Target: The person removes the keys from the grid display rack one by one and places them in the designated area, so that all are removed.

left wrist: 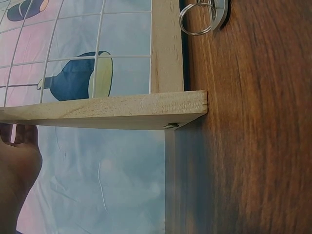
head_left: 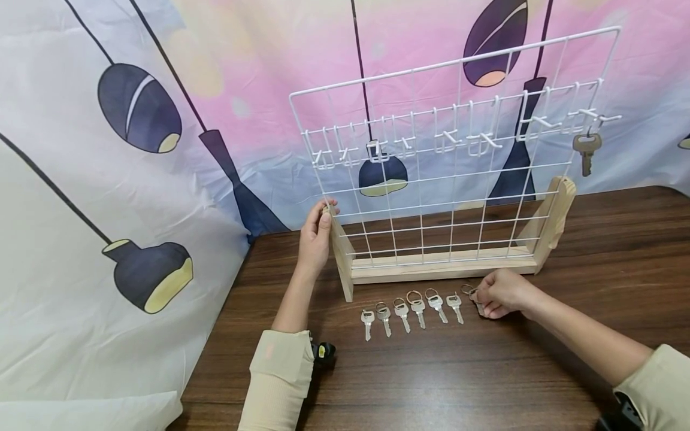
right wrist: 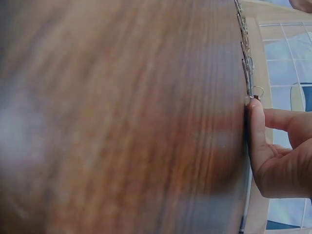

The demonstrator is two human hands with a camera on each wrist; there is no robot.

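Note:
A white wire grid rack (head_left: 442, 257) stands on a wooden base, with white hooks along its upper part. My left hand (head_left: 315, 236) holds the top of its left wooden upright (head_left: 339, 257), thumb in front and fingertips behind. At the right end of a row of keys (head_left: 401, 308), my right hand (head_left: 504, 293) pinches a key (head_left: 478, 304) low over the table; the fingers cover most of it, and its ring (head_left: 468, 289) shows at the left. In the right wrist view, the thumb and forefinger meet near the key ring (right wrist: 259, 91).
Another key (head_left: 586, 149) hangs from the rightmost hook. Several silver keys with rings lie in a line in front of the rack's wooden base bar (head_left: 447, 271). A printed cloth (head_left: 259, 72) hangs behind the dark wooden table (head_left: 409, 383).

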